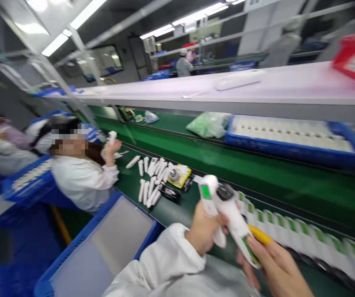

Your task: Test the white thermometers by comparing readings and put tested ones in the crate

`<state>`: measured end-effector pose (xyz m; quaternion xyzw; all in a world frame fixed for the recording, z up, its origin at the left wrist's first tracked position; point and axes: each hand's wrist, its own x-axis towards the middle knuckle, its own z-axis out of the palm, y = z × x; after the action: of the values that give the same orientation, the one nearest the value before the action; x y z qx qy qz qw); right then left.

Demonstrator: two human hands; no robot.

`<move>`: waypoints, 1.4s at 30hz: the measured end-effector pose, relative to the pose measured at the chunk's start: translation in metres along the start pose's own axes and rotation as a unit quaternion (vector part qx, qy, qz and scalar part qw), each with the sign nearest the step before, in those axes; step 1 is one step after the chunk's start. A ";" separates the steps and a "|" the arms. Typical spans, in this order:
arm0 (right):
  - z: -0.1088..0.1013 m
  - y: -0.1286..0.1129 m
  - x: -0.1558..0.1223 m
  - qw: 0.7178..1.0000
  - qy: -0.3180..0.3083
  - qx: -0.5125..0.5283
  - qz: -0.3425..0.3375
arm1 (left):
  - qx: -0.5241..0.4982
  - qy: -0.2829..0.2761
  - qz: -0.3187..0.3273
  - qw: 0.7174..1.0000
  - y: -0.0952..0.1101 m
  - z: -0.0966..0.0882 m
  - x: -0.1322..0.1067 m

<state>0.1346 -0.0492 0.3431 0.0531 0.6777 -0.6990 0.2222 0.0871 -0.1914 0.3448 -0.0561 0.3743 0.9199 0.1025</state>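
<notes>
My left hand (204,231) is closed around a white handheld infrared thermometer (207,193) whose small screen glows green. Close against it, tilted, is a second white thermometer body (233,214) with a dark round part at its top and a green circuit board showing in its handle. My right hand (273,260) grips that handle's lower end, and my left fingertips reach its side. A yellow handle-like piece (259,235) sticks out by my right index finger; whether I hold it is unclear.
White thermometer bodies with green parts (292,227) stand in a row at right. Several white pieces (152,177) lie on the green bench beside a yellow-and-black item (180,176). A blue tray (292,150) sits behind, a blue crate (81,243) at left. A co-worker (83,173) sits left.
</notes>
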 end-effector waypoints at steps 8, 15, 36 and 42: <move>0.007 -0.035 -0.008 0.977 -0.134 0.166 -0.027 | 0.006 -0.014 -0.089 0.996 0.015 0.001 -0.002; 0.006 -0.039 -0.018 0.960 -0.190 0.200 -0.049 | 0.009 -0.053 -0.135 0.989 0.024 0.009 -0.001; -0.002 -0.004 -0.002 0.950 -0.121 0.273 -0.090 | 0.239 -0.053 -0.017 0.969 0.017 0.010 -0.009; -0.005 0.002 -0.003 0.933 -0.124 0.331 -0.069 | 0.189 -0.125 -0.061 0.972 0.014 0.009 -0.011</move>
<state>0.1372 -0.0434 0.3421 -0.0106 0.3773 -0.8981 0.2256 0.0942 -0.1961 0.3628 0.0570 0.5218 0.8242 0.2127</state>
